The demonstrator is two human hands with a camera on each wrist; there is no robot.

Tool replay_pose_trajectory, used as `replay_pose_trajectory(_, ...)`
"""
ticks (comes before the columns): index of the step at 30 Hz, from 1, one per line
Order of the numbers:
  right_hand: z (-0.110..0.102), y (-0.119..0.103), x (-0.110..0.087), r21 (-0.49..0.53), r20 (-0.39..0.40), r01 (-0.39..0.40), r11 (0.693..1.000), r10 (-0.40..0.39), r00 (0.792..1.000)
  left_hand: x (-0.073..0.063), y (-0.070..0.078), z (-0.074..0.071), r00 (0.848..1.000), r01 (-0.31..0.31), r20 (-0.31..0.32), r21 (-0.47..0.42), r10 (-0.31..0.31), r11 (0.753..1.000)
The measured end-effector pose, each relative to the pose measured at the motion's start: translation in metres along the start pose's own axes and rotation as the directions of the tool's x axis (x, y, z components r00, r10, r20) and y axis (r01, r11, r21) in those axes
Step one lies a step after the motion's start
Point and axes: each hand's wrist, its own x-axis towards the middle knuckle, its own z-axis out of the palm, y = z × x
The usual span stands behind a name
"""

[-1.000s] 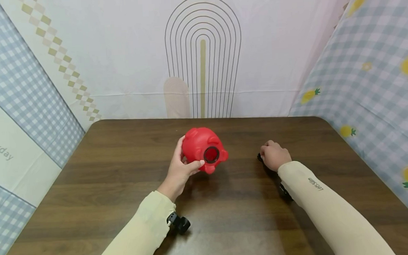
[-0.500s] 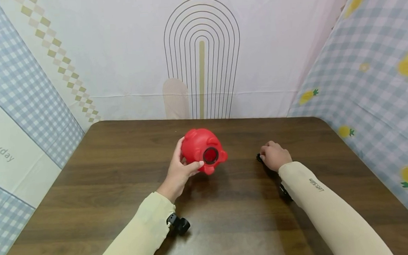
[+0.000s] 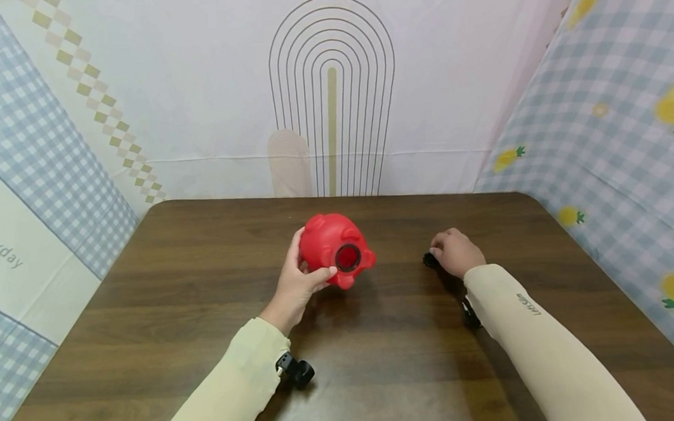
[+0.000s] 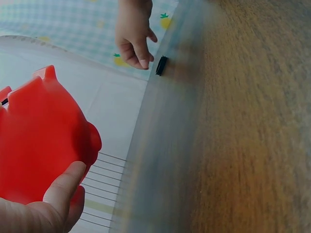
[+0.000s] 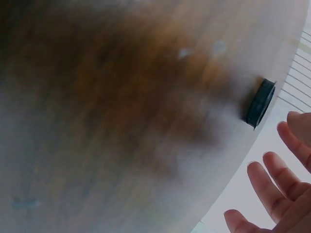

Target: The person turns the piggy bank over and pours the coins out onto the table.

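My left hand (image 3: pixel 296 286) grips a red piggy bank (image 3: pixel 326 240) above the table, thumb in front and the other fingers mostly hidden behind. Its underside faces me, showing short feet and a round dark-rimmed hole (image 3: pixel 348 257). In the left wrist view the bank's smooth red side (image 4: pixel 39 141) fills the left. A round black plug (image 5: pixel 261 104) lies on the tabletop to the right of the bank. Just above the plug is my right hand (image 3: pixel 458 253), its relaxed fingers (image 5: pixel 267 194) apart from it and holding nothing.
The dark wooden table (image 3: pixel 235 343) has rounded far corners. Behind it hangs a pale cloth (image 3: pixel 205 90) with arch lines, and a checked cloth with pineapples (image 3: pixel 610 177) hangs on the right. A small black camera (image 3: pixel 295 369) is strapped to the left wrist.
My right hand has let go of the black plug, lifting slightly and shifting right; the plug stays on the table. The left hand and the piggy bank have stayed in place.
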Motion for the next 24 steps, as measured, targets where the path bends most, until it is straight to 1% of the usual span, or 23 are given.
replay_pose_trajectory(7, -0.005, -0.007, -0.002, 0.087, -0.023, 0.015, 0.996, -0.013, 1.0, -0.001, -0.001, 0.001, 1.0, 0.003, 0.006, 0.001, -0.003, 1.0)
replay_pose_trajectory(14, 0.002, -0.013, 0.003, 0.15, -0.058, 0.041, 0.988, -0.032, 0.998, -0.001, -0.003, 0.0, 1.0, 0.014, 0.004, 0.014, -0.014, 1.0)
replay_pose_trajectory(20, 0.002, -0.024, 0.004, 0.213, -0.066, 0.051, 0.976, -0.038, 0.997, -0.002, -0.005, 0.0, 1.0, 0.019, 0.007, 0.023, -0.019, 1.0)
replay_pose_trajectory(24, -0.001, -0.033, 0.002, 0.262, -0.058, 0.048, 0.964, -0.034, 0.998, -0.002, -0.005, 0.0, 1.0, 0.017, 0.006, 0.027, -0.017, 0.999)
